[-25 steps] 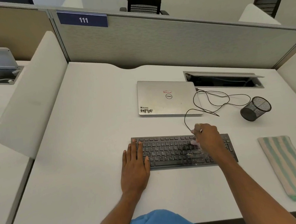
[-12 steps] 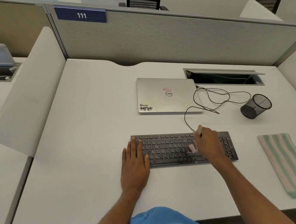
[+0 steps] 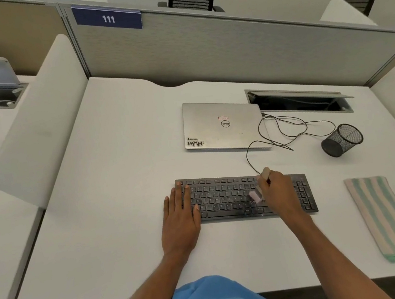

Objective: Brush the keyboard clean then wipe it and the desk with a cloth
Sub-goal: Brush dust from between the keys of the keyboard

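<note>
Your left hand flat, fingers straight, on left end of keyboard at near-centre of desk; likely pins it against sliding. Your right hand clamps brush, bristles down on middle keys. Cloth folded at right, within reach for wiping.

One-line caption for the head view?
Right hand holds a small brush to the keyboard while the left hand rests flat on its left end; striped cloth lies apart on the desk.
</note>
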Action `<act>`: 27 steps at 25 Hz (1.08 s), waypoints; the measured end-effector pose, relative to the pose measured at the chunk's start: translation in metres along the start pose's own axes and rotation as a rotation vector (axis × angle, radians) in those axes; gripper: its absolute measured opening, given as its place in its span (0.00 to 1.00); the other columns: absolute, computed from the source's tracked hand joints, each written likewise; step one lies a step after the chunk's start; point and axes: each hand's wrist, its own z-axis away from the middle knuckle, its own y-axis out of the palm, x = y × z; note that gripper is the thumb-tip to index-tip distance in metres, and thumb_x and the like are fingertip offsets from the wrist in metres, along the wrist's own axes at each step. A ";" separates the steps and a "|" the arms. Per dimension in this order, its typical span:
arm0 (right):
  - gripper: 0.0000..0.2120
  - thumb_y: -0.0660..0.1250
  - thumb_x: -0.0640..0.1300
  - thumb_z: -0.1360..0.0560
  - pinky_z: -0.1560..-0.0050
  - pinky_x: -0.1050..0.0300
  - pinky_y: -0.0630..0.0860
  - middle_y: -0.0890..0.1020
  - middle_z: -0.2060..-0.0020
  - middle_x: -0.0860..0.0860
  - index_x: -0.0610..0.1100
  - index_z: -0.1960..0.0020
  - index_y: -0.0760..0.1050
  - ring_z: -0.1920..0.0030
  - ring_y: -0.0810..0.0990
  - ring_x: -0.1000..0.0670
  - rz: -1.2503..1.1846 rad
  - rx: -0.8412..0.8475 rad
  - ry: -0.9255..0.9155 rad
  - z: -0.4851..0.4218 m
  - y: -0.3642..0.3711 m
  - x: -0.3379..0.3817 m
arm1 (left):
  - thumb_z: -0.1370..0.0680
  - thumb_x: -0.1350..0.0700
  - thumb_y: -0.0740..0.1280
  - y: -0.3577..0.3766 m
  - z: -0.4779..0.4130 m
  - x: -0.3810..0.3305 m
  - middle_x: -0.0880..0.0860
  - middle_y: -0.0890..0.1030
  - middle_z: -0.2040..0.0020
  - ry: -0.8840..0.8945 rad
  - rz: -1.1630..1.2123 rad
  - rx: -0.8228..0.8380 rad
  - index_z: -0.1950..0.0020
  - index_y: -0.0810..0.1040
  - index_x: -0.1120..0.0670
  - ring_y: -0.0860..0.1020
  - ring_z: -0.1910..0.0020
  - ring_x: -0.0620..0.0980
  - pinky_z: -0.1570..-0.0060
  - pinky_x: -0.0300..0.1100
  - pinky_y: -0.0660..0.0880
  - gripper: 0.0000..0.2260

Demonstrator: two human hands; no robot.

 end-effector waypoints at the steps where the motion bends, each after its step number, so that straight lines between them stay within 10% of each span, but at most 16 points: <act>1: 0.16 0.62 0.41 0.16 0.75 0.69 0.66 0.75 0.71 0.49 0.34 0.59 0.74 0.71 0.73 0.53 -0.054 0.006 -0.024 0.002 -0.003 0.006 | 0.12 0.46 0.49 0.000 0.000 0.000 0.52 0.47 0.13 0.001 0.000 -0.001 0.13 0.51 0.52 0.50 0.14 0.51 0.16 0.52 0.49 0.28; 7: 0.11 0.61 0.32 0.17 0.71 0.74 0.68 0.79 0.65 0.51 0.25 0.52 0.76 0.70 0.80 0.67 -0.158 0.414 -0.058 0.002 0.004 0.028 | 0.12 0.46 0.49 0.000 0.000 0.001 0.51 0.47 0.13 -0.001 0.000 0.001 0.13 0.50 0.52 0.49 0.14 0.50 0.16 0.52 0.48 0.28; 16: 0.09 0.61 0.36 0.17 0.69 0.66 0.74 0.85 0.49 0.43 0.36 0.54 0.77 0.60 0.87 0.51 -0.147 0.254 0.188 -0.019 -0.014 -0.012 | 0.12 0.46 0.50 -0.001 0.000 0.000 0.52 0.47 0.13 -0.001 0.004 -0.001 0.13 0.50 0.52 0.49 0.14 0.50 0.16 0.52 0.50 0.28; 27: 0.15 0.64 0.33 0.18 0.69 0.71 0.76 0.67 0.64 0.44 0.28 0.63 0.68 0.67 0.80 0.56 -0.102 0.295 0.057 -0.009 -0.010 -0.008 | 0.12 0.47 0.51 0.000 0.000 0.001 0.52 0.48 0.13 0.000 0.000 -0.007 0.13 0.51 0.52 0.49 0.14 0.51 0.16 0.53 0.50 0.28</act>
